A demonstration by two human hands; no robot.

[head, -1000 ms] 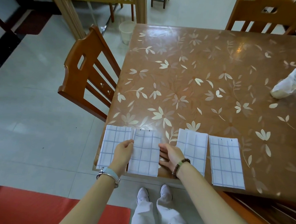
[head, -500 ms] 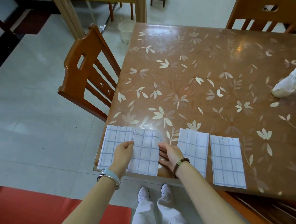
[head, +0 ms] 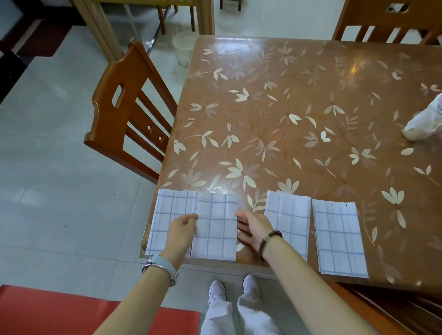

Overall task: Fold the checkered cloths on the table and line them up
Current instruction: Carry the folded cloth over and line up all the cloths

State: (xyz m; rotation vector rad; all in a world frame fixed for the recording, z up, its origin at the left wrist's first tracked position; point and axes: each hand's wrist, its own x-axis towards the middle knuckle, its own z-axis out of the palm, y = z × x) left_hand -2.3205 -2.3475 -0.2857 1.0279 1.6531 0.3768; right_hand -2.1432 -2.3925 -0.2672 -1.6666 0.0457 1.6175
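Observation:
Four folded white checkered cloths lie in a row along the near edge of the table [head: 297, 107]. The leftmost cloth [head: 170, 216] touches the second cloth [head: 215, 227]. After a gap come the third cloth [head: 288, 216] and the fourth cloth [head: 338, 235], side by side. My left hand [head: 183, 226] pinches the second cloth's left edge with curled fingers, and it covers part of the leftmost cloth. My right hand [head: 252, 228] rests on the table in the gap, its straight fingers touching the second cloth's right edge.
A wooden chair [head: 130, 108] stands at the table's left side and another chair [head: 397, 20] at the far side. A white crumpled bag [head: 438, 114] lies at the right edge. A small bin [head: 183, 48] sits on the floor, and a red cushion [head: 73, 314] lies near me.

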